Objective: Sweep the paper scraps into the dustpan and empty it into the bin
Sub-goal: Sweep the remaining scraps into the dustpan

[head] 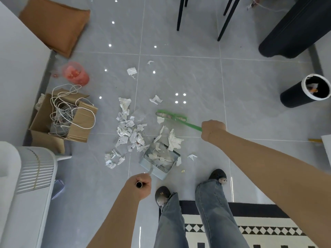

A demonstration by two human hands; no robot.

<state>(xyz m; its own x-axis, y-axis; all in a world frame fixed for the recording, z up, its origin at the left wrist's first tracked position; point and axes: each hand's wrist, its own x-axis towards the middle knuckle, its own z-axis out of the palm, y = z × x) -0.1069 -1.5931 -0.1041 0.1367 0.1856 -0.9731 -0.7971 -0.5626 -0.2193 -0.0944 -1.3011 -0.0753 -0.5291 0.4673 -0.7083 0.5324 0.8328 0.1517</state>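
The right hand grips the green broom, its head far-left of that hand. The left hand grips the dustpan handle. The main scraps lie left of the pan's mouth; the bin is beyond the right hand.

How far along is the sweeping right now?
Partly done: some scraps already lie in the dustpan. In hand: the left hand grips the dustpan handle, and the right hand grips the green broom beyond the pan. Left: the main pile beside the pan, strays farther out, then emptying into the bin at right.
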